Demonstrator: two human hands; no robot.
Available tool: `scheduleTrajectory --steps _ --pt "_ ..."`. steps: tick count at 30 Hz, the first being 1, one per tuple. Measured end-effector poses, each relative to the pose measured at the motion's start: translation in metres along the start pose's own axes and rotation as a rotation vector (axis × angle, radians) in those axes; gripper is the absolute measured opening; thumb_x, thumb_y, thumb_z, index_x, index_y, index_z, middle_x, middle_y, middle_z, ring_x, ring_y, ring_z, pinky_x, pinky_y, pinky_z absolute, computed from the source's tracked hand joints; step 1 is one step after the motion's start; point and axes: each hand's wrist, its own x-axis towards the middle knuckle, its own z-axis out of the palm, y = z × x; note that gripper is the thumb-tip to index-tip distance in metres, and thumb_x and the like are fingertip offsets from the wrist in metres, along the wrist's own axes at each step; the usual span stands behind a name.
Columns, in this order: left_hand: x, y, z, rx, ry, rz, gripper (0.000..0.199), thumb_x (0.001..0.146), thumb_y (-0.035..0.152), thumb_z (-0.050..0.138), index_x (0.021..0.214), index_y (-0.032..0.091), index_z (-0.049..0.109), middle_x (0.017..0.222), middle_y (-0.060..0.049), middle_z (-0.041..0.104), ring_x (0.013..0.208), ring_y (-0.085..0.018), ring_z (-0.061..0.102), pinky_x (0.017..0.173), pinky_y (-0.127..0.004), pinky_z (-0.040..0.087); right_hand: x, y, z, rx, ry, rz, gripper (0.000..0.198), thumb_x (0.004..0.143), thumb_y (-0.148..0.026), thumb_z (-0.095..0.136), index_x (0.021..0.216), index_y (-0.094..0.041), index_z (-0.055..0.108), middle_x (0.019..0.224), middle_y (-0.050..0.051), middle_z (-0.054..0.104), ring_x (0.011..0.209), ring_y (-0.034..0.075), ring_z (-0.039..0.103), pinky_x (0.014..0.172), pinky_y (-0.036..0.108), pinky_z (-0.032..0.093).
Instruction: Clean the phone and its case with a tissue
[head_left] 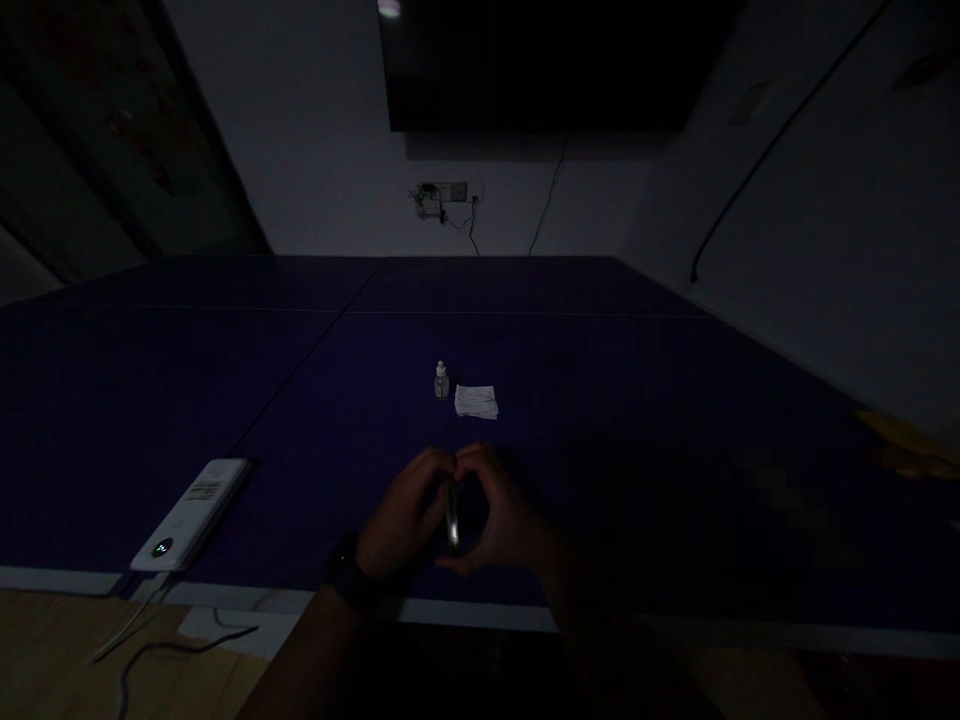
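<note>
Near the table's front edge, my left hand (pixel 409 510) and my right hand (pixel 502 515) meet around a thin phone-like slab (pixel 451 515). The slab stands edge-on to me, with a bright glint low on its edge. My right thumb and fingers curve about its near and far ends, while my left fingers close on its left side. Its faces are hidden from this angle. Beyond my hands stand a small clear bottle (pixel 442 384) with a white cap and, right beside it, a folded white cloth or tissue (pixel 476 402).
A white power bank (pixel 191 515) with a lit display lies at the left of the dark blue table (pixel 315 430), its cable (pixel 135 620) hanging off the front edge. A yellow item (pixel 904 440) lies far right. Wall sockets (pixel 446 195) and a dark screen (pixel 555 65) are ahead.
</note>
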Motion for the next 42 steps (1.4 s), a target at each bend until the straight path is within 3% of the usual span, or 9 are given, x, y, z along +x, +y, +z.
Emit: scheduleTrajectory --steps 7,10,14,20,28,31,34,37,42 --pt "0.008 -0.008 -0.003 -0.261 -0.052 -0.011 0.007 0.087 0.027 0.067 0.089 0.02 0.065 0.087 -0.003 0.06 0.082 -0.02 0.054 0.078 -0.03 0.043 -0.004 0.005 0.0 0.081 -0.05 0.003 0.088 0.041 -0.018 0.095 0.109 -0.029 0.04 0.109 0.001 0.047 0.096 0.022 0.051 0.08 0.033 0.046" --pt "0.005 -0.011 0.011 -0.444 0.02 -0.037 0.024 0.087 0.043 0.067 0.086 0.02 0.059 0.084 -0.001 0.054 0.075 -0.018 0.049 0.07 -0.028 0.043 -0.004 0.005 0.004 0.106 -0.045 0.0 0.089 0.041 -0.016 0.094 0.11 -0.029 0.039 0.109 0.001 0.045 0.097 0.022 0.051 0.081 0.033 0.046" --pt "0.003 -0.011 0.041 -0.669 0.189 -0.061 0.044 0.093 0.065 0.048 0.083 0.022 0.048 0.08 0.001 0.043 0.069 -0.016 0.043 0.065 -0.027 0.043 -0.004 0.004 0.007 0.108 -0.029 -0.007 0.091 0.042 -0.017 0.095 0.111 -0.029 0.038 0.109 0.002 0.044 0.097 0.022 0.051 0.08 0.032 0.048" --pt "0.006 -0.008 0.053 -0.792 0.29 -0.1 0.045 0.089 0.057 0.068 0.075 0.021 0.045 0.073 0.004 0.039 0.064 -0.013 0.036 0.063 -0.025 0.04 -0.005 0.003 0.013 0.094 -0.009 -0.022 0.097 0.041 -0.021 0.098 0.115 -0.029 0.036 0.111 0.003 0.042 0.099 0.023 0.051 0.081 0.034 0.049" --pt "0.005 -0.01 0.051 -0.809 0.316 -0.109 0.047 0.087 0.059 0.066 0.072 0.021 0.044 0.07 0.004 0.039 0.062 -0.013 0.034 0.06 -0.025 0.038 -0.003 0.012 0.029 0.155 0.083 -0.031 0.094 0.038 -0.043 0.099 0.107 -0.028 0.036 0.105 0.003 0.042 0.091 0.022 0.049 0.073 0.033 0.048" --pt "0.005 -0.012 0.053 -0.777 0.337 -0.101 0.048 0.087 0.061 0.065 0.071 0.021 0.043 0.069 0.004 0.039 0.063 -0.014 0.035 0.06 -0.026 0.037 -0.001 0.01 0.036 0.195 0.173 -0.069 0.081 0.051 -0.06 0.091 0.105 -0.027 0.041 0.101 0.003 0.042 0.086 0.022 0.048 0.07 0.034 0.046" --pt "0.004 -0.012 0.054 -0.722 0.359 -0.095 0.048 0.085 0.061 0.068 0.069 0.021 0.046 0.069 0.003 0.04 0.064 -0.014 0.035 0.062 -0.027 0.037 0.0 0.004 0.044 0.22 0.319 -0.052 0.054 0.076 -0.072 0.065 0.095 -0.025 0.045 0.092 0.002 0.043 0.078 0.021 0.047 0.066 0.035 0.043" --pt "0.005 -0.011 0.053 -0.671 0.374 -0.095 0.049 0.085 0.061 0.068 0.067 0.021 0.047 0.068 0.003 0.041 0.064 -0.015 0.035 0.063 -0.028 0.036 0.003 -0.003 0.05 0.211 0.431 -0.014 0.041 0.093 -0.064 0.039 0.088 -0.024 0.047 0.086 0.002 0.043 0.076 0.022 0.047 0.068 0.038 0.041" --pt "0.008 -0.01 0.049 -0.641 0.403 -0.103 0.05 0.088 0.063 0.062 0.067 0.022 0.043 0.065 0.004 0.037 0.062 -0.015 0.033 0.061 -0.029 0.035 0.012 -0.011 0.051 0.186 0.44 0.009 0.033 0.094 -0.053 0.038 0.082 -0.024 0.05 0.081 0.003 0.048 0.076 0.024 0.049 0.07 0.041 0.04"
